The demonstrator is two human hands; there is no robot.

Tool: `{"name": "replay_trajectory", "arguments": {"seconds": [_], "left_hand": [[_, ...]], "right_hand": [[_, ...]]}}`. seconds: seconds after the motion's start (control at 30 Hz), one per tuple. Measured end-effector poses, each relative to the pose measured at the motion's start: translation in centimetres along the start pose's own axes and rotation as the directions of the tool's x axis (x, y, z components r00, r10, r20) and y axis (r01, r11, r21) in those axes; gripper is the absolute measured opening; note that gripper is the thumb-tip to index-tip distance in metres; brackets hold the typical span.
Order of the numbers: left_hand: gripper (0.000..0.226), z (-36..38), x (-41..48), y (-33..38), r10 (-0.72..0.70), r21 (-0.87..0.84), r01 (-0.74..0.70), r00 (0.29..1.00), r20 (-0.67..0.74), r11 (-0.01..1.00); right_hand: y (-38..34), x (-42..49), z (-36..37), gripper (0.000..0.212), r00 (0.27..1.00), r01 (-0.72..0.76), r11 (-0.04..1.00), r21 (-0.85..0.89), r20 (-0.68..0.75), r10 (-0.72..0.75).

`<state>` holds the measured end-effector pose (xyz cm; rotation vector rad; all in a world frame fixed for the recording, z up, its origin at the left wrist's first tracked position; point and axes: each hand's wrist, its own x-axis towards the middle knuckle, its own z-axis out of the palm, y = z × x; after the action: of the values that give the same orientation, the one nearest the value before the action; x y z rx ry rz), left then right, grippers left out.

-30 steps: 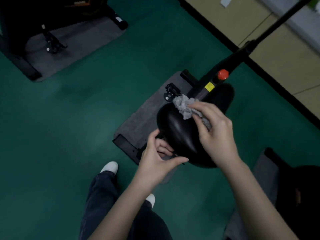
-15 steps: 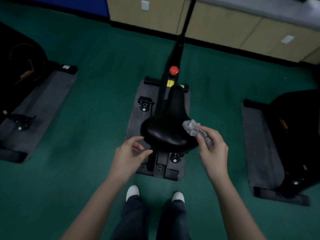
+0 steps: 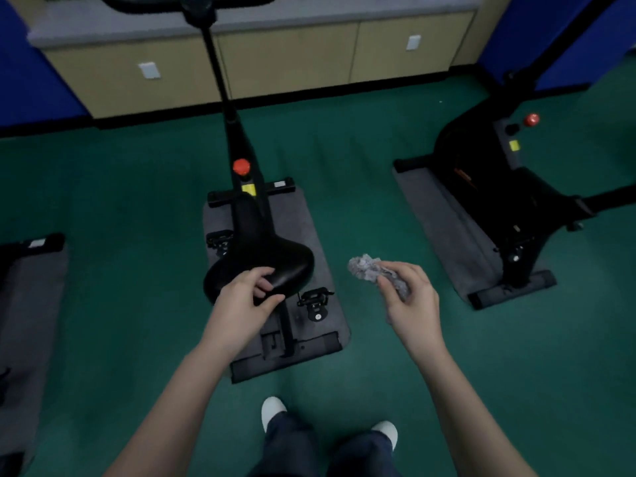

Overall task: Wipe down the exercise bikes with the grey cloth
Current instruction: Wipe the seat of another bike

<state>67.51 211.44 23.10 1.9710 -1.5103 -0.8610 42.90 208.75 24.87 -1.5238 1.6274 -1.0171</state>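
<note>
Grey cloth (image 3: 365, 269) bunched, pointing up-left, pinched by right hand (image 3: 413, 301); left hand (image 3: 241, 304) grips saddle (image 3: 272, 258) rear.

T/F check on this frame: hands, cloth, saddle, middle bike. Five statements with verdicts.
1. The middle exercise bike stands on a grey floor mat. True.
2. The right hand grips the crumpled grey cloth. True.
3. The cloth is pressed on the black padded bike saddle. False: it is held clear of the saddle, to its right, above the green floor.
4. The left hand holds the saddle's rear edge. True.
5. The round red knob sits behind the saddle, nearest the person. False: it is on the bike beyond the saddle's nose.
</note>
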Motion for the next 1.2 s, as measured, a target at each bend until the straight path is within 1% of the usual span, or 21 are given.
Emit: {"name": "replay_trajectory", "arguments": {"seconds": [0.13, 0.23, 0.37, 0.53, 0.63, 0.73, 0.93, 1.03, 1.2], "left_hand": [[0.041, 3.7, 0.0, 4.6, 0.107, 0.073, -0.115, 0.989, 0.101, 0.991], [0.043, 7.6, -0.4, 9.0, 0.174, 0.149, -0.204, 0.966, 0.192, 0.968], [0.048, 12.7, -1.0, 14.3, 0.247, 0.253, -0.326, 0.922, 0.299, 0.911], [0.051, 18.7, -2.0, 20.7, 0.302, 0.327, -0.436, 0.871, 0.388, 0.838], [0.052, 21.9, -2.4, 24.3, 0.342, 0.366, -0.502, 0.841, 0.42, 0.784], [0.053, 24.8, -2.5, 27.7, 0.375, 0.384, -0.56, 0.805, 0.459, 0.734], [0.054, 29.3, -0.9, 33.0, 0.44, 0.372, -0.659, 0.731, 0.521, 0.654], [0.055, 31.6, 0.8, 35.2, 0.446, 0.368, -0.688, 0.702, 0.555, 0.625], [0.057, 36.2, 4.8, 38.9, 0.466, 0.338, -0.729, 0.656, 0.593, 0.596]], "right_hand": [[1.9, -0.1, -5.3, 0.018, 0.999, -0.006, 1.0, 0.008, -0.048, 0.007], [4.0, -0.3, -10.7, 0.02, 0.991, -0.014, 1.0, -0.001, -0.135, 0.014], [7.3, -0.7, -17.2, 0.027, 0.972, -0.055, 0.998, 0.018, -0.23, 0.058], [11.1, -1.7, -25.0, 0.023, 0.938, -0.11, 0.99, 0.086, -0.321, 0.133], [12.9, -2.4, -29.1, 0.021, 0.9, -0.137, 0.977, 0.162, -0.391, 0.191], [14.6, -3.1, -32.9, 0.02, 0.853, -0.163, 0.964, 0.21, -0.46, 0.245], [17.1, -3.1, -37.8, 0.019, 0.767, -0.199, 0.949, 0.244, -0.564, 0.306], [17.9, -2.1, -39.7, 0.021, 0.737, -0.214, 0.947, 0.238, -0.597, 0.317], [19.6, 1.4, -42.8, 0.032, 0.701, -0.247, 0.952, 0.179, -0.645, 0.303]]}}
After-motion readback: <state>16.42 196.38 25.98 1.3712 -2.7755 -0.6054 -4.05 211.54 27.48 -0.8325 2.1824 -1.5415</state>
